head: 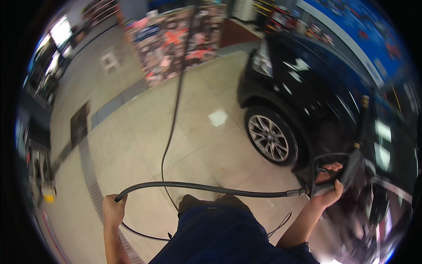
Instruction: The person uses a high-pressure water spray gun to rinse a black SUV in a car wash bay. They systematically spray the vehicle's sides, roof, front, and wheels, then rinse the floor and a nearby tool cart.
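My right hand (329,191) is wrapped around the handle of a black pressure washer spray gun (349,175), fingers inside its trigger guard. The gun's short lance (362,122) ends in a brass-coloured tip and points away from me, beside the dark car. From a metal coupling at the gun's base, a black hose (204,188) runs across in front of my body. My left hand (113,208) is closed around that hose at the left, and the hose carries on below it towards the floor. Whether the trigger is pressed, I cannot tell.
A black car (306,85) stands on the right, its spoked front wheel (268,138) facing me. Another line (174,112) hangs down to the tiled floor. Drain grating (118,102) crosses the floor. A patterned panel (178,43) and a white stool (109,62) are farther off.
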`<state>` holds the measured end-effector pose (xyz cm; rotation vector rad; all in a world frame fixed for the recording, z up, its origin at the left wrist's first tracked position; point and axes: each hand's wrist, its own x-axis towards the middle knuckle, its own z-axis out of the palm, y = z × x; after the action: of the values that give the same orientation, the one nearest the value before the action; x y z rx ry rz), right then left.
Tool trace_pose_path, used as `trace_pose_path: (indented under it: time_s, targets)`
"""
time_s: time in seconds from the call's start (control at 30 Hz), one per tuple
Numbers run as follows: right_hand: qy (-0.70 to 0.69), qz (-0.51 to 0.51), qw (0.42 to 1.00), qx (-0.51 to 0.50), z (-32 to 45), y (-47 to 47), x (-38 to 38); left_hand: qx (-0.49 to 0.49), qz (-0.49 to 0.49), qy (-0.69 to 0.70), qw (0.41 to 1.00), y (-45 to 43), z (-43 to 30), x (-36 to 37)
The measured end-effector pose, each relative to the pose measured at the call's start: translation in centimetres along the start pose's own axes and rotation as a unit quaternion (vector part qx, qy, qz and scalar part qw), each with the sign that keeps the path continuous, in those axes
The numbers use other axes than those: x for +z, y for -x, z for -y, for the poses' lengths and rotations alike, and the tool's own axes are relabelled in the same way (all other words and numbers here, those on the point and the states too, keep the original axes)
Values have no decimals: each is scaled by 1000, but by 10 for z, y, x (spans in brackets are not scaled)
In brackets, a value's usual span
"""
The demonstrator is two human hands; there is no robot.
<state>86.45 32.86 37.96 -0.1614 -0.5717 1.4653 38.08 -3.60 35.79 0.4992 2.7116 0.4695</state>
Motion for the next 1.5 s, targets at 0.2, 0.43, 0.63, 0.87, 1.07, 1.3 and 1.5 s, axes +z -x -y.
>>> trace_pose_path:
  time_s: [0.2, 0.43, 0.63, 0.87, 1.07, 1.3, 1.5]
  targets:
    - [35, -271, 954, -123, 1, 170, -55, 271, 139, -65, 950, -161, -36, 46]
    - [165, -691, 684, -166, -38, 403, -58, 446, 373, -225, 782, -247, -48, 189]
    - [164, -748, 611, -198, -89, 537, 5, 509, 449, -281, 679, -226, -106, 270]
    - [196, -749, 606, -185, -83, 589, 49, 614, 493, -259, 559, -177, -123, 294]
    - [236, -743, 614, -124, -81, 588, 29, 604, 466, -324, 560, -217, -35, 286]
    - [223, -704, 661, -132, -92, 670, 32, 494, 467, -361, 639, -240, 175, 248]
    - [252, -736, 623, -84, -97, 740, 34, 504, 442, -348, 656, -222, 260, 230]
